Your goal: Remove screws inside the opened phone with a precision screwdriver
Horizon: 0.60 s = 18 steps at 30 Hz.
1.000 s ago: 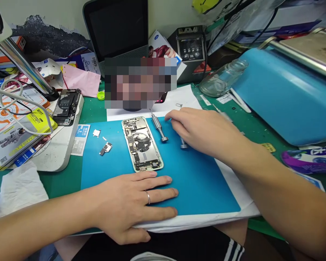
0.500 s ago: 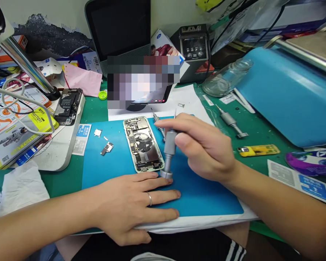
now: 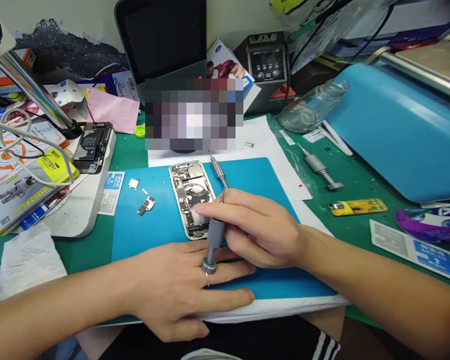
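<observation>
My right hand [image 3: 258,225] grips a grey precision screwdriver [image 3: 215,237] between thumb and fingers. Its round cap hangs over the ring finger of my left hand, and its tip points away from me. My left hand [image 3: 180,285] lies flat on the blue mat [image 3: 142,240] with fingers spread, just below an opened phone [image 3: 193,192]. The phone's inside parts face up, and its lower right corner is partly hidden by my right hand. A second grey screwdriver [image 3: 218,169] lies beside the phone. Small removed phone parts [image 3: 147,205] rest on the mat to the left.
At the left, another opened phone [image 3: 94,145] lies on a white base near a battery box [image 3: 26,195]. A third screwdriver [image 3: 318,165], a yellow lighter [image 3: 357,207] and a glass jar [image 3: 315,106] lie on the right. A dark screen [image 3: 161,40] stands behind.
My right hand has moved left and toward me with the screwdriver, now over my left hand's fingers and the phone's lower edge. My left hand has stayed on the mat.
</observation>
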Available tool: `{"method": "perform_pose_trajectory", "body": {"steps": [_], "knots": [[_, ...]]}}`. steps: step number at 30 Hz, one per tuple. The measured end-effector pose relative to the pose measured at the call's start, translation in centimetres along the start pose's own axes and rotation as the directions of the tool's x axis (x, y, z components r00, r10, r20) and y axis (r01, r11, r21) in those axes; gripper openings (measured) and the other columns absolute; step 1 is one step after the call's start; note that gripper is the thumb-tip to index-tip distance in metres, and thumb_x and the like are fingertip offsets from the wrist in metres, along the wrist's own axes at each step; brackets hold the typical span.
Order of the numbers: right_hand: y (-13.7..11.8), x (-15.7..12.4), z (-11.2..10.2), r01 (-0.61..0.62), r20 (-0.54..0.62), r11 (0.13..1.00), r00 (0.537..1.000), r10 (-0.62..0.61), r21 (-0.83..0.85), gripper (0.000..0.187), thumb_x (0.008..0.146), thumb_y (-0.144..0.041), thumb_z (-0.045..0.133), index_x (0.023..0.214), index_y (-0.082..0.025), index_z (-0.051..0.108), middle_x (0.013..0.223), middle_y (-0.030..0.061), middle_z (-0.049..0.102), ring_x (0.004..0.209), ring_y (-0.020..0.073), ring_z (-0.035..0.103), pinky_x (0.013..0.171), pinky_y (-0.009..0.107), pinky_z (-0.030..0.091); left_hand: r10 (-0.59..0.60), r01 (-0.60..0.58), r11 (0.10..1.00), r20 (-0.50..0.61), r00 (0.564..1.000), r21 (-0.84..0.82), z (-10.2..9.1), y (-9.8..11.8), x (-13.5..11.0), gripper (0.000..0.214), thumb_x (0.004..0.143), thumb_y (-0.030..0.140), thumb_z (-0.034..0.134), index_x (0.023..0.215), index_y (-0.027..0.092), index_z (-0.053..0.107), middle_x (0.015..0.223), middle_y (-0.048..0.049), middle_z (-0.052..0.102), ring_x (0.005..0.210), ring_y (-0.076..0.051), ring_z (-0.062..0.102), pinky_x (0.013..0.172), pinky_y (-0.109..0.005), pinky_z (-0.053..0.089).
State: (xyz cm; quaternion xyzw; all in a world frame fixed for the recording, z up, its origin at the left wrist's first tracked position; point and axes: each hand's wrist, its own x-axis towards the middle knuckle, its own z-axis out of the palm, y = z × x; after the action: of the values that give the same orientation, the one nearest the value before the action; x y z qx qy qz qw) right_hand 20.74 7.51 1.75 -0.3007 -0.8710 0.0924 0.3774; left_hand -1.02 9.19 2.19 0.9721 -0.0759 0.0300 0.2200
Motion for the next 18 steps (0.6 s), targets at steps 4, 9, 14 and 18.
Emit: {"method": "perform_pose_trajectory", "body": {"steps": [4,9,14,18], "knots": [[-0.05,0.07,0.1,0.029,-0.009,0.999,1.0,-0.029,-0.034,0.042,0.087,-0.002,0.045,0.126,-0.012,0.058,0.084,0.0055,0.064,0.077,0.0141,0.061,0.068,0.023,0.056,0.023,-0.023,1.0,-0.001,1.0,0.009,0.01,0.02,-0.08,0.053,0.094,0.034,0.046,0.143,0.013,0.051,0.159,-0.0102,0.04,0.139,-0.03,0.046,0.117,-0.046,0.039],[-0.02,0.02,0.29,0.051,-0.025,0.997,0.998,-0.053,-0.058,0.042,0.088,-0.004,0.047,0.128,-0.013,0.055,0.084,0.0045,0.064,0.079,0.014,0.061,0.069,0.025,0.057,0.05,-0.051,0.998,0.02,0.999,0.028,-0.15,0.02,-0.16,0.057,0.096,0.032,0.041,0.15,0.016,0.045,0.167,-0.0003,0.025,0.141,-0.029,0.045,0.117,-0.047,0.04],[0.04,-0.11,0.35,0.055,-0.018,0.996,0.998,-0.056,-0.063,0.045,0.088,-0.004,0.048,0.131,-0.013,0.053,0.087,0.0051,0.065,0.081,0.0146,0.062,0.069,0.025,0.057,0.067,-0.068,0.997,0.033,0.997,0.031,-0.45,0.03,-0.02,0.058,0.094,0.03,0.043,0.15,0.018,0.047,0.166,0.0035,0.027,0.149,-0.028,0.035,0.119,-0.046,0.04],[0.11,-0.11,0.37,0.061,-0.012,0.995,0.998,-0.062,-0.08,0.041,0.088,-0.005,0.049,0.128,-0.012,0.057,0.089,0.0056,0.065,0.084,0.0154,0.063,0.07,0.026,0.056,0.043,-0.043,0.999,0.026,0.999,0.012,-0.24,0.04,-0.13,0.058,0.094,0.03,0.043,0.151,0.02,0.046,0.168,0.0013,0.023,0.147,-0.03,0.039,0.119,-0.048,0.04]]}}
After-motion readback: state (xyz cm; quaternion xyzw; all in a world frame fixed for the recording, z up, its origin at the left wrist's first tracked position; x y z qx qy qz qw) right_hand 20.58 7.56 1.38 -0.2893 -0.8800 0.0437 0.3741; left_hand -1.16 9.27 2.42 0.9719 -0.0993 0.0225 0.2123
